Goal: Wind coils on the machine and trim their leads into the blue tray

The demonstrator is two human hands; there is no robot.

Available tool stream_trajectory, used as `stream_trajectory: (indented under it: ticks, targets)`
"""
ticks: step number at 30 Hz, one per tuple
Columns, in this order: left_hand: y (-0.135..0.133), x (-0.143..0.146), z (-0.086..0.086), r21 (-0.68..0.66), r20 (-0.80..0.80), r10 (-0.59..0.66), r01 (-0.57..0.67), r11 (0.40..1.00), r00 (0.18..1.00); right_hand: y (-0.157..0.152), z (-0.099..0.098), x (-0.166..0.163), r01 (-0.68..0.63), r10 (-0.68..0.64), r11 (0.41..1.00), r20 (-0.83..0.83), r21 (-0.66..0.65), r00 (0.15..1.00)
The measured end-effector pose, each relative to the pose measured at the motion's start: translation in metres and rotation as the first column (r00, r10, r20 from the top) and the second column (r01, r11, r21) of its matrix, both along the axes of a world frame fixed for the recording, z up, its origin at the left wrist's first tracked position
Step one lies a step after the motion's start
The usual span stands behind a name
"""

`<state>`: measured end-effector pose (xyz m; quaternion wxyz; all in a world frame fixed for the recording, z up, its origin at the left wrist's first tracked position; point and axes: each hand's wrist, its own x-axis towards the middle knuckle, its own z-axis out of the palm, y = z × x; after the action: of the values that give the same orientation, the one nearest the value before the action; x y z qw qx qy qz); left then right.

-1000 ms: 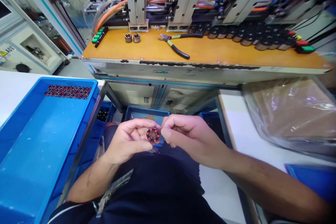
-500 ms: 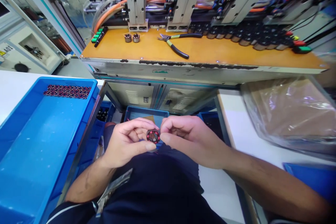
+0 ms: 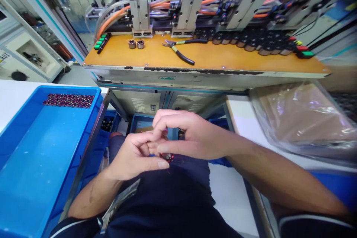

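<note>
A small round motor stator (image 3: pixel 168 157) with red windings is held between the thumb and fingers of my left hand (image 3: pixel 134 155), above my lap. Over it reaches my right hand (image 3: pixel 185 134), its fingers bent and its thumb tip against the stator's upper edge. The right fingertips overlap my left fingers, so whatever they may pinch is hidden. Most of the stator is covered too; its lower right rim shows, with thin red wire ends near it.
A blue tray (image 3: pixel 64 134) on the left holds rows of red-and-black parts (image 3: pixel 69 100). On the orange bench (image 3: pixel 156 57) lie cutting pliers (image 3: pixel 178 50), two small stators (image 3: pixel 136 44), markers (image 3: pixel 102 42) and several dark cylinders (image 3: pixel 251 42). A plastic-wrapped package (image 3: pixel 295 119) rests at right.
My right hand has moved left and over the stator, its fingers now overlapping my left hand. The stator has shifted slightly down and right, and is more covered.
</note>
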<state>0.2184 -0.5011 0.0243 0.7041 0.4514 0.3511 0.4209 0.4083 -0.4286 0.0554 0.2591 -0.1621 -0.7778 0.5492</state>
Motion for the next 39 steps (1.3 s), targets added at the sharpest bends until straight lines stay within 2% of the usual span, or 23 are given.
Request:
stream_trajectory:
  ticks: [3,6,10,14,19,21,25,32,39]
  targets:
    - [-0.002,-0.002,-0.003,0.004,0.033,-0.005,0.005,1.0,0.999,-0.002,-0.002,-0.006,0.004,-0.004,1.0,-0.009,0.006,1.0]
    - [-0.005,-0.007,-0.008,0.006,0.082,0.021,-0.022,1.0,0.996,-0.007,-0.001,-0.004,0.122,-0.12,0.991,0.036,-0.057,0.992]
    - [-0.005,-0.008,-0.012,0.037,0.101,0.102,-0.106,0.994,0.99,-0.017,0.0,0.002,0.278,-0.25,0.941,0.155,-0.193,0.956]
    - [-0.002,-0.006,-0.012,0.12,0.143,0.112,-0.13,0.984,0.983,-0.024,0.002,0.008,0.294,-0.233,0.895,0.21,-0.337,0.95]
    - [0.0,-0.006,-0.01,0.166,0.096,0.094,-0.109,0.98,0.991,-0.023,0.008,0.006,0.235,-0.132,0.844,0.237,-0.483,0.963]
    - [0.0,-0.006,-0.009,0.166,0.078,0.103,-0.114,0.979,0.992,-0.021,0.011,0.004,0.226,-0.103,0.854,0.273,-0.469,0.956]
    - [-0.001,-0.006,-0.008,0.127,0.085,0.106,-0.116,0.985,0.991,-0.02,0.014,0.004,0.206,-0.084,0.91,0.326,-0.359,0.942]
    - [-0.004,-0.008,-0.013,0.04,0.169,0.037,-0.044,0.998,0.985,-0.026,0.013,0.008,0.165,-0.125,0.975,0.248,-0.147,0.961]
    - [-0.001,-0.005,-0.014,0.066,0.246,-0.011,-0.006,0.998,0.969,-0.031,0.011,0.011,0.142,-0.117,0.978,0.161,-0.153,0.98]
